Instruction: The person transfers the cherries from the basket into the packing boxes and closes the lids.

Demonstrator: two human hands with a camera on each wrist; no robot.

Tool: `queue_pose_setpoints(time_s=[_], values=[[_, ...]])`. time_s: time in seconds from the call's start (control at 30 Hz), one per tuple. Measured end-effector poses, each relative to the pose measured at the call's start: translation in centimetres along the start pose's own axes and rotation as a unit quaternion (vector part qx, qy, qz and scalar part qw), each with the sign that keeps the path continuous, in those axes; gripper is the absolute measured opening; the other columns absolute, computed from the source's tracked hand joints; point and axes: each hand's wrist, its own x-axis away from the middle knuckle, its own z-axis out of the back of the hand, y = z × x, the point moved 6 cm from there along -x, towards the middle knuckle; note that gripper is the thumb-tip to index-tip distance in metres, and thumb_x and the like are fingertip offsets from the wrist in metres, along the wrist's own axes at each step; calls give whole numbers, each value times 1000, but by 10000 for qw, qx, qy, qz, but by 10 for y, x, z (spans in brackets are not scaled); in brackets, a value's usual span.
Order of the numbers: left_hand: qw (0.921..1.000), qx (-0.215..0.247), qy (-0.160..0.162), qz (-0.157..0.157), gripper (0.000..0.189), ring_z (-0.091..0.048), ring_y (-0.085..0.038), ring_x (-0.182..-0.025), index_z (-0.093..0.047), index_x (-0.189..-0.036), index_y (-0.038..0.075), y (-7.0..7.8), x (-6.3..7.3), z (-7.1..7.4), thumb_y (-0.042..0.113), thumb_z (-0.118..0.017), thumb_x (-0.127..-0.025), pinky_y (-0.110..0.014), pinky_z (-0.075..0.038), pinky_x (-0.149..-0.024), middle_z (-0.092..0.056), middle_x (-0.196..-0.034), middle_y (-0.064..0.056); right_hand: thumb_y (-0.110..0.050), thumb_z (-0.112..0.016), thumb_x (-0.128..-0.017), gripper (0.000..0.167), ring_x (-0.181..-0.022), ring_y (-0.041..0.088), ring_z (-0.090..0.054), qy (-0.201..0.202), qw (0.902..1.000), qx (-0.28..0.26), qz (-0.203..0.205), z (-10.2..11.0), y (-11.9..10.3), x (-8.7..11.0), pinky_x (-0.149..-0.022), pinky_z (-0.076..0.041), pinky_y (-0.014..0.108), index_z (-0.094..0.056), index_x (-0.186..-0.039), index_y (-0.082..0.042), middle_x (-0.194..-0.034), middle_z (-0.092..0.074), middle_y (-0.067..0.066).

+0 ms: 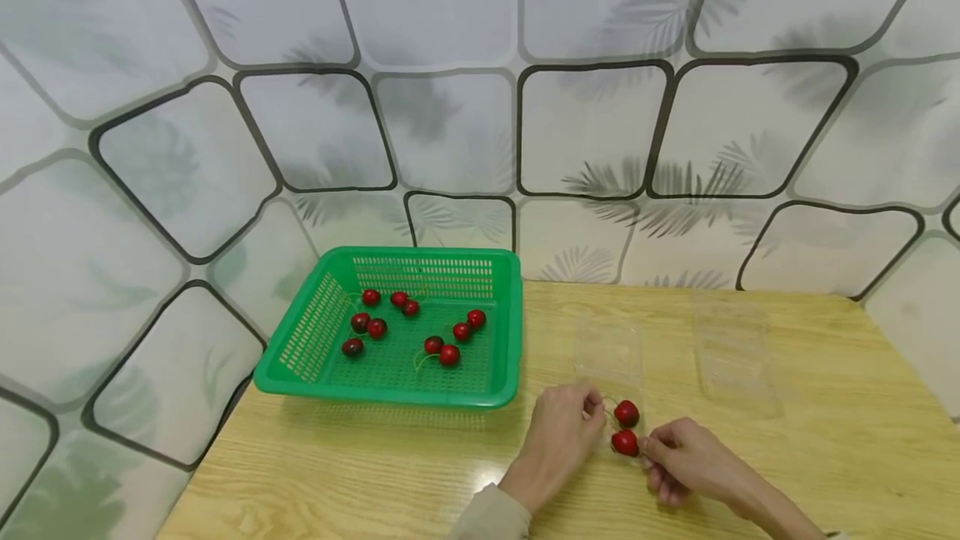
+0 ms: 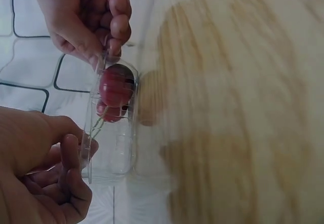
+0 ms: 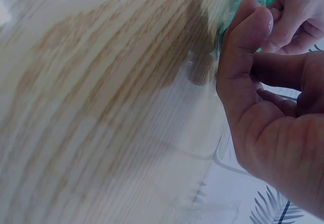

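Two dark red cherries, one [image 1: 626, 413] behind the other [image 1: 624, 442], lie in a clear plastic box [image 2: 114, 158] on the table. Their thin green stems run toward my left hand [image 1: 562, 432], whose thumb and fingers pinch the box's rim beside the stem ends. Whether those fingertips also hold the stems is hard to tell. On the opposite side, my right hand [image 1: 693, 461] pinches the box's edge close to the nearer cherry. In the right wrist view, the right hand [image 3: 268, 97] hides most of the box.
A green plastic basket [image 1: 390, 397] stands at the left, holding several cherries [image 1: 377, 328] with stems. Another clear plastic container [image 1: 735, 348] lies to the right on the wooden table [image 1: 847, 440]. A patterned wall covering [image 1: 592, 132] rises behind the table.
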Motion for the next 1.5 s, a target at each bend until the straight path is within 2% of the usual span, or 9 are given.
queue_pose_setpoints(time_s=[0.33, 0.5, 0.63, 0.8, 0.9, 1.03, 1.13, 1.3, 1.5], values=[[9972, -677, -238, -224, 18, -49, 7, -62, -79, -74, 19, -1, -2, -6, 10, -74, -89, -8, -39, -54, -70, -71, 11, -16, -47, -108, 33, -58, 10, -63, -26, 9999, -59, -107, 1, 2, 0, -53, -55, 25, -65, -87, 3, -68, -65, 2], [9953, -779, -555, -176, 13, -55, 6, -67, -82, -82, 21, -1, 0, -8, 14, -74, -91, -9, -41, -56, -73, -77, 11, -15, -47, -108, 33, -58, 10, -64, -32, 9998, -95, -178, 0, 3, 0, -54, -56, 25, -65, -88, 2, -69, -66, 3], [9952, -666, -698, -167, 11, -62, 6, -75, -83, -92, 21, -2, 1, -7, 15, -74, -91, -9, -44, -60, -77, -86, 11, -15, -47, -108, 33, -58, 10, -63, -11, 9999, -60, -141, 1, 4, 1, -53, -56, 25, -65, -87, 3, -69, -65, 2], [9955, -319, -837, -294, 11, -61, 7, -75, -82, -91, 19, 1, 4, 1, 14, -72, -91, -7, -45, -63, -76, -87, 11, -15, -47, -108, 33, -58, 9, -63, -75, 9998, -135, -140, 1, 3, 1, -53, -56, 25, -65, -86, 3, -69, -65, 3], [9889, -311, -1229, -770, 12, -56, 10, -73, -82, -96, 20, 9, 7, 9, 15, -71, -93, -5, -43, -64, -75, -87, 12, -16, -47, -107, 33, -58, 9, -63, -118, 9996, -206, -166, 0, 3, 2, -53, -56, 25, -65, -86, 2, -68, -65, 2], [9640, -299, -1875, -1862, 14, -53, 12, -74, -81, -104, 20, 25, 14, 26, 19, -68, -98, -1, -39, -67, -75, -91, 13, -15, -46, -108, 34, -57, 9, -63, -98, 9997, -167, -165, 1, 4, 3, -53, -56, 25, -65, -87, 3, -68, -64, 2], [9498, -241, -1998, -2396, 15, -53, 11, -76, -80, -106, 20, 32, 18, 45, 20, -66, -100, 1, -38, -69, -74, -94, 13, -16, -46, -108, 34, -57, 9, -63, -79, 9997, -118, -183, 1, 5, 3, -53, -56, 25, -65, -87, 3, -68, -64, 2], [9524, 290, -1929, -2344, 16, -55, 13, -79, -79, -106, 19, 29, 19, 79, 19, -64, -102, -2, -45, -72, -76, -99, 11, -17, -46, -109, 34, -57, 8, -63, -128, 9997, -130, -176, 1, 3, 2, -53, -56, 25, -65, -87, 2, -68, -64, 2], [9596, 850, -2031, -1750, 18, -59, 11, -82, -78, -112, 17, 11, 18, 107, 18, -62, -103, -8, -50, -73, -77, -102, 6, -16, -47, -108, 34, -58, 9, -63, -168, 9997, -140, -100, 1, 0, 1, -52, -55, 24, -65, -86, 2, -68, -65, 2]])
